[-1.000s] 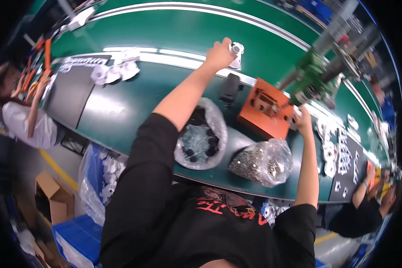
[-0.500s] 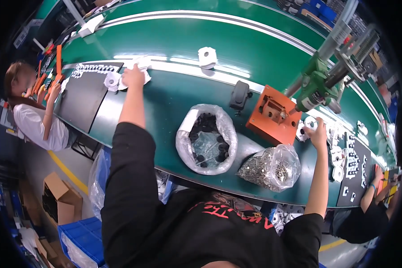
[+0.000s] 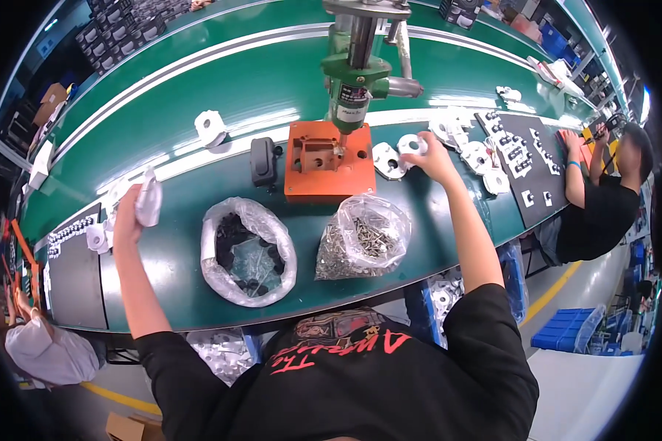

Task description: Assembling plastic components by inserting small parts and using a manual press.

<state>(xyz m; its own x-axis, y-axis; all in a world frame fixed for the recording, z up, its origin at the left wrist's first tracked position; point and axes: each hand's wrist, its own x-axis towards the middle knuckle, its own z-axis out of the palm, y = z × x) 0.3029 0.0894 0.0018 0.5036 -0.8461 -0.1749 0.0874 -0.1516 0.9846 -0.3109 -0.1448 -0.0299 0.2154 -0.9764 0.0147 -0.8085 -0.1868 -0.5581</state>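
My left hand is closed on a white moulded part, held on edge above the left side of the bench. Beside that hand lies another white part with a round hole. Out to the right, my right hand has thumb and fingers closed around the rim of a white ring-shaped part. Just left of it a similar white part lies by the orange fixture block. Above the block stands a green press, its tip down near the metal-lined recess.
In front of me are an open clear bag of black pieces and a bag of metal screws. A black box-shaped device sits left of the block. More white parts and a dark board lie right, near a co-worker.
The view has swung right, so the bench things appear further left. My left hand has lifted a white part from the group there. My right hand stays at the white parts beside the block.
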